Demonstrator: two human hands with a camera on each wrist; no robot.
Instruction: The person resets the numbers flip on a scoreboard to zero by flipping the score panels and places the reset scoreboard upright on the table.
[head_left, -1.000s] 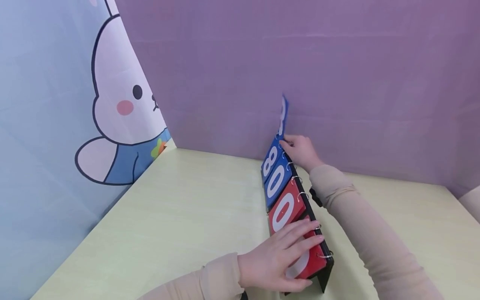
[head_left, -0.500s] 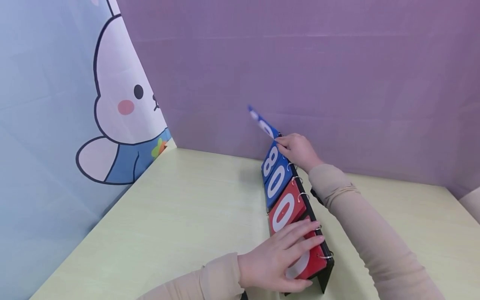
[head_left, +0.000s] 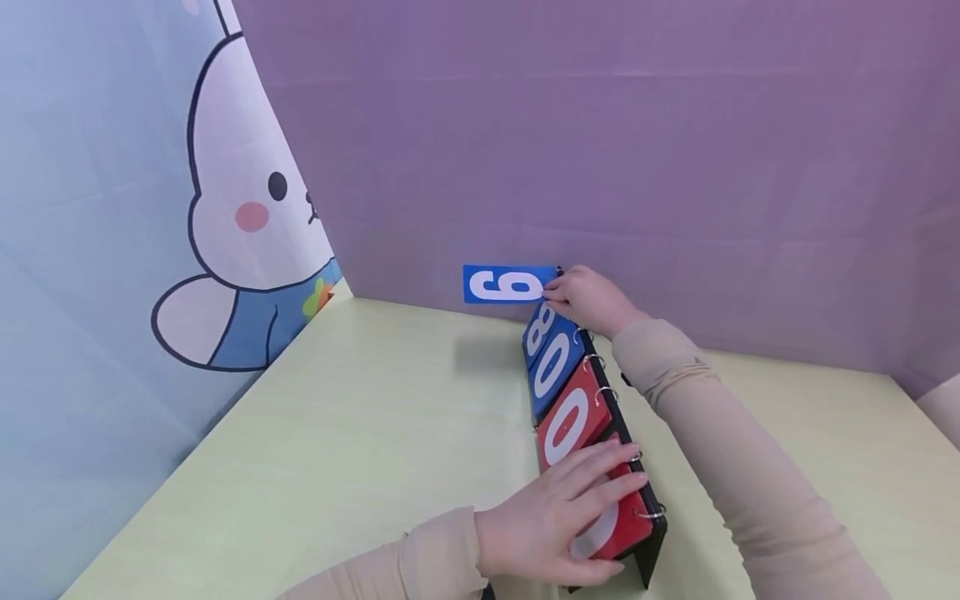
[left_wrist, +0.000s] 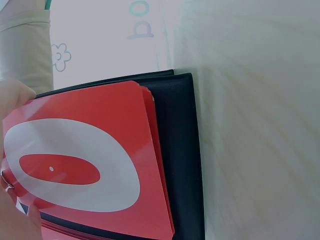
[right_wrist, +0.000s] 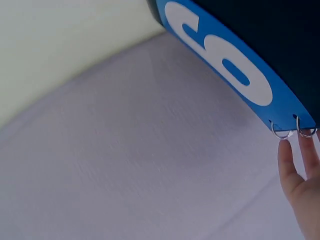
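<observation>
A tabletop flip scoreboard (head_left: 619, 408) with a black stand and ring-bound number cards stands on the table. At its far end my right hand (head_left: 596, 302) pinches a blue card (head_left: 498, 285) with a white 6 or 9 near its ring edge. That card sticks out to the left. In the right wrist view the fingertips (right_wrist: 285, 150) meet the metal rings (right_wrist: 305, 129) of a blue card (right_wrist: 230, 62). Across the near red card (left_wrist: 115, 100), showing 0, my left hand (head_left: 558, 521) lies with spread, mostly straight fingers. Its thumb rests by the near end.
Nearer cards include a blue 8 (head_left: 538, 329), a blue 0 (head_left: 552, 367) and a red 0 (head_left: 567, 425). Behind the pale table (head_left: 360, 433) rises a purple backdrop (head_left: 675, 150). On the left hangs a blue cloth with a cartoon rabbit (head_left: 240, 167).
The far blue card has swung from upright down to the left and now lies nearly level. My right hand has shifted slightly with it. The left hand has stayed in place.
</observation>
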